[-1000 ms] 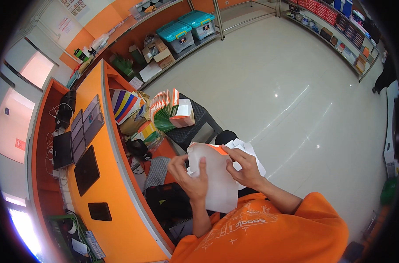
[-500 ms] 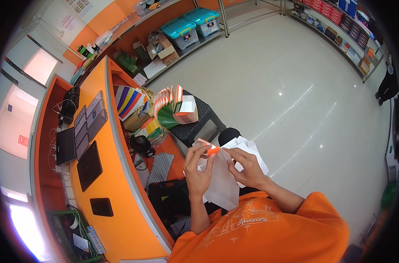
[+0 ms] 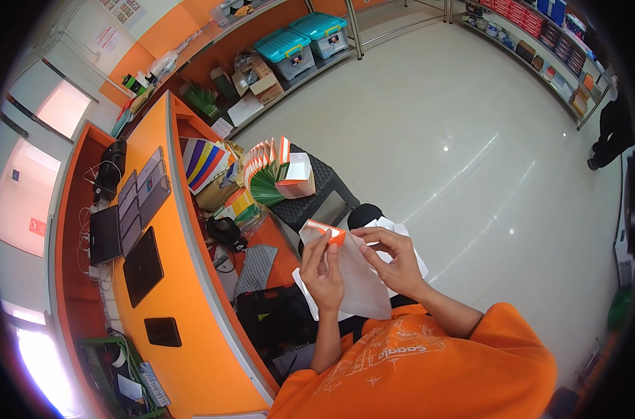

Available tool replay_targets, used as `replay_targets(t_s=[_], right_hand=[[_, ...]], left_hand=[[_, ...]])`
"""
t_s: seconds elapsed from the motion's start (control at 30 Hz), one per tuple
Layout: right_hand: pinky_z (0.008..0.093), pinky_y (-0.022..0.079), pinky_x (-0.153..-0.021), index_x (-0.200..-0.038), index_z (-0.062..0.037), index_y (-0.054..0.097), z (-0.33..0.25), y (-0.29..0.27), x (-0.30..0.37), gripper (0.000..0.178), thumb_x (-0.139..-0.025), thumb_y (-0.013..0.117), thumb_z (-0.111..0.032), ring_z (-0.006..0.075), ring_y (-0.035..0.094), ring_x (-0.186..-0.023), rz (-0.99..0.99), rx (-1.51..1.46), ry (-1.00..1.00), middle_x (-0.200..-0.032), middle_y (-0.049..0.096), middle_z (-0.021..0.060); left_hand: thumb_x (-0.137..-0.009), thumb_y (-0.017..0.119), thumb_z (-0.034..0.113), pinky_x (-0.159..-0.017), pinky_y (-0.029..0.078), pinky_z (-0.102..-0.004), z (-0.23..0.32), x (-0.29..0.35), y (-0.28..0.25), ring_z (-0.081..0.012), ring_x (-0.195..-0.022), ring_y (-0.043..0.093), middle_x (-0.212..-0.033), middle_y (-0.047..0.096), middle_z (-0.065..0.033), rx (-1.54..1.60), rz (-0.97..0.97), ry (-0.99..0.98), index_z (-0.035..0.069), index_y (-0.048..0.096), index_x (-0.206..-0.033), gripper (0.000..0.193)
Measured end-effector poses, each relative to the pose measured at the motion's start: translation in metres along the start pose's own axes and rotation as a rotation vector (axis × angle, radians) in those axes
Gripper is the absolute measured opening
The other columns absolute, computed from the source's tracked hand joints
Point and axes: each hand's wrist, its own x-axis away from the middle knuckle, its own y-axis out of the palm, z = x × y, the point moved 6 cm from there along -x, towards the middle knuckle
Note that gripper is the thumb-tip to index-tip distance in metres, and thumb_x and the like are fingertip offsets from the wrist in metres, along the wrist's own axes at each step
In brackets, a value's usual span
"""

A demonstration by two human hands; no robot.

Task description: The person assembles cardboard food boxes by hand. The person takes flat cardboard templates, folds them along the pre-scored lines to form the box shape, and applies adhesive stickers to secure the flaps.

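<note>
In front of my chest is a white paper carton piece [image 3: 363,283] with a folded orange edge at its top. My left hand [image 3: 323,276] grips it beside the orange fold, thumb on one face and fingers on the other. At the opposite side my right hand [image 3: 395,265] is closed, its thumb and index fingertips at the carton's upper edge. More white carton sheets [image 3: 416,258] lie on my lap under and behind my right hand. Beyond my hands, a fanned row of green, orange and white cartons [image 3: 265,183] stands on a dark stool [image 3: 324,183].
At my left runs an orange counter [image 3: 185,328] with a laptop [image 3: 106,234], tablets and a black phone-like slab [image 3: 162,332]. Teal-lidded bins [image 3: 286,52] sit on a low shelf at the back. A person in dark clothes [image 3: 614,126] stands at the far right.
My right hand's fingers have shifted slightly up and out along the carton edge. The left hand has lowered and moved a little right; the carton has turned slightly. The far person has moved left.
</note>
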Motion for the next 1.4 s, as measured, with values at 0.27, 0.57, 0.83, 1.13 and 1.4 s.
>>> replay_targets(t_s=[0.27, 0.57, 0.83, 1.13, 1.4], right_hand=[[0.0303, 0.056, -0.090, -0.100, 0.0036, 0.071, 0.003, -0.001, -0.005, 0.014, -0.089, 0.063, 0.002, 0.0189, 0.067, -0.104, -0.052, -0.216, 0.146, -0.119, 0.067, 0.0142], [0.0294, 0.058, -0.088, -0.102, 0.0028, 0.073, -0.005, 0.003, -0.002, 0.016, -0.090, 0.063, 0.002, 0.0183, 0.067, -0.105, 0.004, -0.187, 0.149, -0.120, 0.066, 0.0138], [0.0296, 0.058, -0.087, -0.104, 0.0046, 0.071, -0.003, 0.003, -0.001, 0.015, -0.092, 0.063, 0.000, 0.0185, 0.064, -0.109, 0.041, -0.174, 0.194, -0.124, 0.064, 0.0115], [0.0331, 0.048, -0.093, -0.098, 0.0048, 0.073, 0.010, 0.004, 0.005, 0.020, -0.098, 0.058, -0.009, 0.0168, 0.061, -0.108, 0.067, -0.259, 0.297, -0.125, 0.065, 0.0120], [0.0269, 0.049, -0.084, -0.100, 0.0044, 0.073, 0.004, 0.008, 0.008, 0.018, -0.097, 0.059, -0.006, 0.0148, 0.061, -0.106, 0.089, -0.184, 0.189, -0.124, 0.065, 0.0115]], left_hand=[[-0.094, 0.066, 0.003, -0.081, 0.052, -0.0236, -0.010, 0.016, 0.009, -0.0128, -0.092, 0.067, -0.097, 0.070, -0.0109, 0.363, 0.197, -0.129, -0.007, 0.064, -0.108, 0.017], [-0.094, 0.065, 0.002, -0.080, 0.054, -0.0245, -0.019, 0.028, 0.011, -0.0146, -0.091, 0.068, -0.097, 0.070, -0.0142, 0.241, 0.216, -0.215, -0.008, 0.062, -0.105, 0.016], [-0.095, 0.064, 0.002, -0.085, 0.054, -0.0276, -0.020, 0.034, 0.012, -0.0174, -0.097, 0.068, -0.105, 0.069, -0.0178, 0.189, 0.207, -0.276, -0.012, 0.062, -0.108, 0.019], [-0.095, 0.064, 0.002, -0.082, 0.054, -0.0263, -0.020, 0.034, 0.014, -0.0175, -0.094, 0.068, -0.102, 0.071, -0.0165, 0.171, 0.211, -0.239, -0.011, 0.065, -0.108, 0.019], [-0.095, 0.064, 0.003, -0.083, 0.055, -0.0286, -0.013, 0.034, 0.016, -0.0195, -0.095, 0.070, -0.103, 0.072, -0.0202, 0.123, 0.217, -0.213, -0.013, 0.065, -0.111, 0.022]])
